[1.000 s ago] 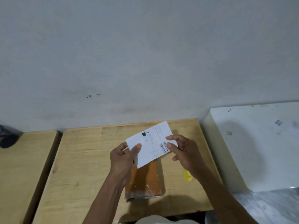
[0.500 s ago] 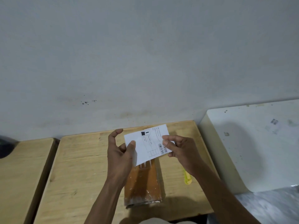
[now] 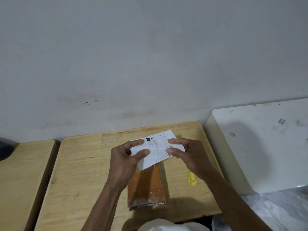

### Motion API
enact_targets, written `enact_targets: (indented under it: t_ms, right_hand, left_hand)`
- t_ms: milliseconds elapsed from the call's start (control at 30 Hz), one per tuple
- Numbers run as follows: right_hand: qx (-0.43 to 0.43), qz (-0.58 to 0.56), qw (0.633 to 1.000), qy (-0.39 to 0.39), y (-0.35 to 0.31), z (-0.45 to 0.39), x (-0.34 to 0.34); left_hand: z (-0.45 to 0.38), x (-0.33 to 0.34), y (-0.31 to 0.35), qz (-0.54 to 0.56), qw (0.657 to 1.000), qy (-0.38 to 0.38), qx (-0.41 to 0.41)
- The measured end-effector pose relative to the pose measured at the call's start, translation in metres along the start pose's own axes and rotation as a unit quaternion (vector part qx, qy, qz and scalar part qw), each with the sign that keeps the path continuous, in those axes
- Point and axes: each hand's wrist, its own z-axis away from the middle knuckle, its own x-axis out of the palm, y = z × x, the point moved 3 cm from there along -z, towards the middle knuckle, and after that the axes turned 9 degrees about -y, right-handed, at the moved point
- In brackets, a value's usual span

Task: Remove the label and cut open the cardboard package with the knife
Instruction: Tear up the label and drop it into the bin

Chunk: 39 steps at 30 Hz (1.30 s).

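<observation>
Head view: both hands, left (image 3: 124, 157) and right (image 3: 191, 155), pinch the freed label (image 3: 158, 147) above the package (image 3: 146, 185); next, I judge, fetching the knife (image 3: 192, 179) near the table's (image 3: 80, 164) right edge.

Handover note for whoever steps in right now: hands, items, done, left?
Left hand and right hand: both pinch the white label, held above the package.
Cardboard package: flat on the wooden table, tape-wrapped, uncut.
Yellow knife: on the table right of the package, untouched.
Done: label looks peeled off.
Left: put the label down, take the knife, cut the package open.
</observation>
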Motion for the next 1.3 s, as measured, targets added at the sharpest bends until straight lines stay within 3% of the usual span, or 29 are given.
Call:
enact_targets:
  t_ms: [167,333,500,733,900,1000,1100,1200,1300]
  right_hand:
    - [0.009,0.035,0.999,0.027,0.001,0.004,-0.004]
    - [-0.043,0.191,0.979,0.057,0.002,0.000,-0.005]
    - [-0.085,0.346,0.934,0.025,-0.002,-0.007,-0.001]
    - [-0.117,0.366,0.923,-0.032,-0.013,-0.012,0.009]
    - [-0.077,0.246,0.965,0.041,-0.014,-0.011,0.013]
    - [-0.001,0.093,0.985,0.148,-0.008,-0.012,0.005]
    - [0.022,-0.118,0.958,0.262,0.005,-0.012,-0.028]
    - [-0.016,-0.091,0.980,0.174,-0.008,-0.006,-0.036]
    - [-0.064,0.086,0.994,0.026,-0.028,-0.004,-0.003]
  left_hand:
    - [0.003,0.002,0.002,-0.059,0.998,0.013,0.001]
    - [0.003,0.009,0.000,-0.182,0.981,0.040,0.056]
    - [-0.003,0.005,0.003,-0.235,0.969,0.036,0.060]
    - [-0.002,0.017,0.020,-0.370,0.921,0.014,0.121]
    - [-0.001,0.028,0.025,-0.352,0.923,0.035,0.151]
    - [0.003,0.028,0.028,-0.308,0.938,0.068,0.142]
    - [0.000,0.006,0.020,-0.254,0.958,0.089,0.099]
    - [-0.005,-0.003,0.016,-0.282,0.956,0.039,0.073]
    - [-0.005,0.014,0.020,-0.297,0.951,-0.022,0.089]
